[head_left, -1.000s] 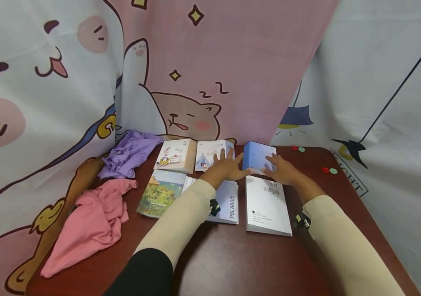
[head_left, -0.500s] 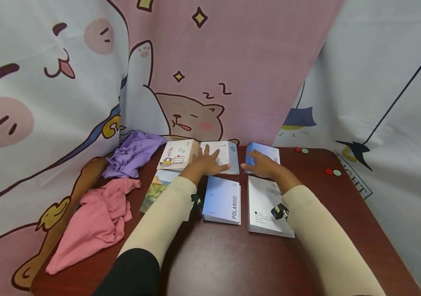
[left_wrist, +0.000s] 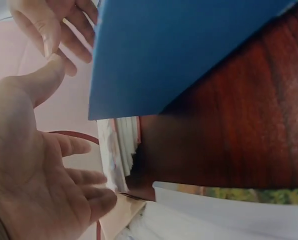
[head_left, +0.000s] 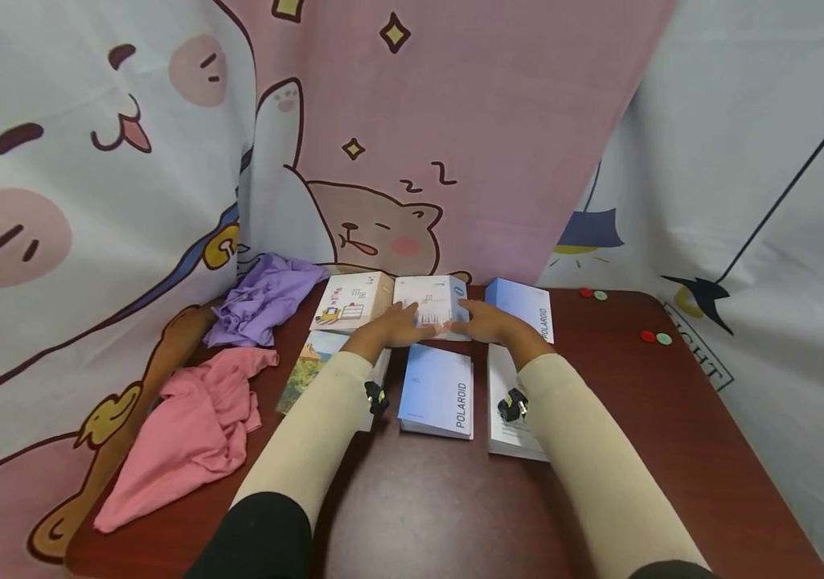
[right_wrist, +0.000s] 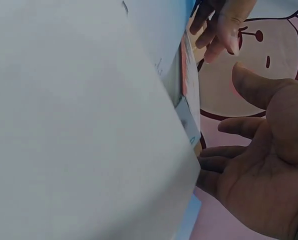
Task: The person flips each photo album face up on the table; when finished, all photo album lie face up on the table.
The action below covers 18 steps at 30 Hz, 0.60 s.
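Both left hand (head_left: 391,326) and right hand (head_left: 488,322), mid-frame with extended fingers gripping nothing, could skew the lower-centre blue POLAROID album (head_left: 436,392) by dropping too low.

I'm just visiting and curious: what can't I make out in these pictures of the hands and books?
- Head view: part of the landscape-covered book, hidden by the left sleeve.
- Head view: much of the white book, behind the right sleeve.
- Head view: the print on the back middle book, too small; the left hand and right hand overlap it, so contact is unclear.
- Left wrist view: the front blue book, cut off by the top edge.
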Available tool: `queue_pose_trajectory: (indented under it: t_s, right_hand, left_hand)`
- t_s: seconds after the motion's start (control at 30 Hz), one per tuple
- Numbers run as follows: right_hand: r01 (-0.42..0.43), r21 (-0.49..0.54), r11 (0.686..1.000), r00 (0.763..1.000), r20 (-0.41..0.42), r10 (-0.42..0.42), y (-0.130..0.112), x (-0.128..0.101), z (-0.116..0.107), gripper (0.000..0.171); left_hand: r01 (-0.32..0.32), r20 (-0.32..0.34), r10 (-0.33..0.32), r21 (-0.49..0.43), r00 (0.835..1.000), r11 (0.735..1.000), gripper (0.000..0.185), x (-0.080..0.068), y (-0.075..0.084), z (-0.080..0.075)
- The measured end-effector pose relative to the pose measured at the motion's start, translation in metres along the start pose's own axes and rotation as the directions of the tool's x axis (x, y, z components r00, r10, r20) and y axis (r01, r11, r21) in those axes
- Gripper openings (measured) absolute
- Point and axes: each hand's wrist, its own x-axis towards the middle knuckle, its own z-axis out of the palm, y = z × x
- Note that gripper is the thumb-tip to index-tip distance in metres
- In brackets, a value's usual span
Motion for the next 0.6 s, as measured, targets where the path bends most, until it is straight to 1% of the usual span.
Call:
queue_pose_trajectory:
  t_s: [0.17,0.27,0.37,0.5,0.6]
  right_hand:
    - [-0.059,-0.035,0.998,0.997,0.054,0.061,-0.001,0.004,0.001,0.079]
    - [-0.072,-0.060,0.996,0.994,0.072,0.076,-0.002,0.005,0.000,0.084]
    - [-0.083,-0.067,0.994,0.992,0.089,0.089,-0.002,0.005,0.000,0.086]
    - [-0.090,-0.066,0.994,0.990,0.104,0.096,-0.001,0.005,0.001,0.083]
    - [-0.078,-0.057,0.995,0.992,0.093,0.083,0.000,0.004,0.001,0.080]
  left_hand:
    - [-0.060,-0.015,0.059,-0.034,0.998,0.998,0.097,0.004,-0.005,0.004]
    - [-0.068,-0.023,0.067,-0.038,0.997,0.997,0.096,0.005,-0.006,0.006]
    - [-0.062,-0.018,0.061,-0.022,0.998,0.998,0.096,0.006,-0.008,0.007]
    - [-0.076,-0.001,0.076,-0.002,0.997,0.997,0.098,0.007,-0.010,0.010]
    - [-0.088,0.004,0.088,-0.018,0.996,0.996,0.100,0.006,-0.012,0.012]
